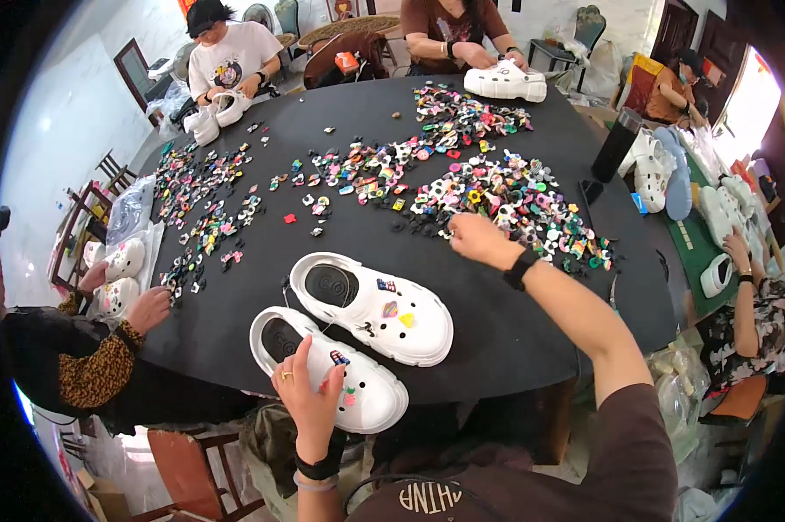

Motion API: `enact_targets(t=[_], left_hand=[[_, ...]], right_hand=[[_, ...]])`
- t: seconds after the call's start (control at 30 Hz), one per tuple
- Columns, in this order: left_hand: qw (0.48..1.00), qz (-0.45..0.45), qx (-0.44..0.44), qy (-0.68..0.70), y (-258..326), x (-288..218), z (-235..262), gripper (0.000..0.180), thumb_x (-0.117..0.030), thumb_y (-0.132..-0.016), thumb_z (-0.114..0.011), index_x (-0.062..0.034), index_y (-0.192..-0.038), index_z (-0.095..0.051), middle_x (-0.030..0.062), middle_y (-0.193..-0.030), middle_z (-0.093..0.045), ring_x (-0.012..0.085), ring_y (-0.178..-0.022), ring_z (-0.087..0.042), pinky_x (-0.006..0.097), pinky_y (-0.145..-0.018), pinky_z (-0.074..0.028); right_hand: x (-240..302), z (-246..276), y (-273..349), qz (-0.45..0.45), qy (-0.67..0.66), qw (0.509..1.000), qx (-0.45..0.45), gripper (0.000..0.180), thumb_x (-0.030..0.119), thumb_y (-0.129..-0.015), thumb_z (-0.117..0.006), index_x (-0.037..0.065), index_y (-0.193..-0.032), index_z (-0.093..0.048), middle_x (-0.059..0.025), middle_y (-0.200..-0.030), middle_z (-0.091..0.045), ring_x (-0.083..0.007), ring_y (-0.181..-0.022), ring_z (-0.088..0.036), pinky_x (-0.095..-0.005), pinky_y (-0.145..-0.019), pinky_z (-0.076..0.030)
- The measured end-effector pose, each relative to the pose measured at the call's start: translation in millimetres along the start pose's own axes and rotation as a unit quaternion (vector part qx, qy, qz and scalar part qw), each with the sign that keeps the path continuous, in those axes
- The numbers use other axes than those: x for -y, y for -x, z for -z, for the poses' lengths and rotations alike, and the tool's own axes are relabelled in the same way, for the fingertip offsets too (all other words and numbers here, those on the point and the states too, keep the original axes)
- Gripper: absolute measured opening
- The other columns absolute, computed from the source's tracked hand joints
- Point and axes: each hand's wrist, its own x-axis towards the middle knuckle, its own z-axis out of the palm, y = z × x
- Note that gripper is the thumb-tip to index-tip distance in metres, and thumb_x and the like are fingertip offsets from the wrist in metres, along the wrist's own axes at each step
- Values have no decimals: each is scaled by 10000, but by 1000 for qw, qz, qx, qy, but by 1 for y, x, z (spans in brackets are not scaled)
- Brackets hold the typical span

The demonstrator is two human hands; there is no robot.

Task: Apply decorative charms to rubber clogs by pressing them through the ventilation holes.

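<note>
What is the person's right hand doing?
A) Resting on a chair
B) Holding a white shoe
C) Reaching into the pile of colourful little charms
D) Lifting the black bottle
C: the right hand is stretched out over the black table with its fingers at the edge of the pile of colourful charms, while the left hand is the one on the nearer white shoe.

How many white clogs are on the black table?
5: two clogs by the left hand, near and far; one at the far edge; two at far left. Others lie off the table.
</note>
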Motion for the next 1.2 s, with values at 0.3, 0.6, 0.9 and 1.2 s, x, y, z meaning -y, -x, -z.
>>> enact_targets(t=[0.3, 0.6, 0.9, 1.2], left_hand=[[1000, -8, -4, -22, -2, -4, -4, 545, -232, -720, -703, -42, -1200, -529, 113, -943, -546, 295, -892, -497, 408, -881, -343], [999, 15, 28, -17, -3, -4, -2, 552, -185, -712, -703, -41, -1212, -519, 133, -1006, -554, 321, -945, -494, 423, -902, -342], [972, 104, 168, 124, -18, 0, 26, 563, -64, -743, -703, -36, -1265, -494, 133, -1066, -596, 232, -936, -570, 344, -812, -441], [981, 46, 141, 123, -29, -14, 22, 456, 5, -756, -668, -63, -1199, -579, 63, -983, -640, 74, -823, -564, 228, -715, -474]], right_hand=[[-14, 58, 48, -152, -581, 800, 27, 286, 92, -927, -460, -22, -1179, -534, -29, -820, -577, -89, -714, -544, -220, -665, -475], [-2, 60, 90, -173, -652, 736, 63, 296, 154, -908, -547, -10, -1154, -528, -52, -1047, -578, -116, -897, -579, -237, -768, -475], [17, -1, 68, 1, -357, 907, 225, 274, 134, -741, -650, -14, -972, -661, -102, -871, -664, -177, -795, -625, -299, -732, -490], [3, 40, 67, -77, -321, 943, -42, 234, 53, -737, -656, 11, -966, -656, -72, -817, -626, -159, -758, -601, -279, -678, -479]])
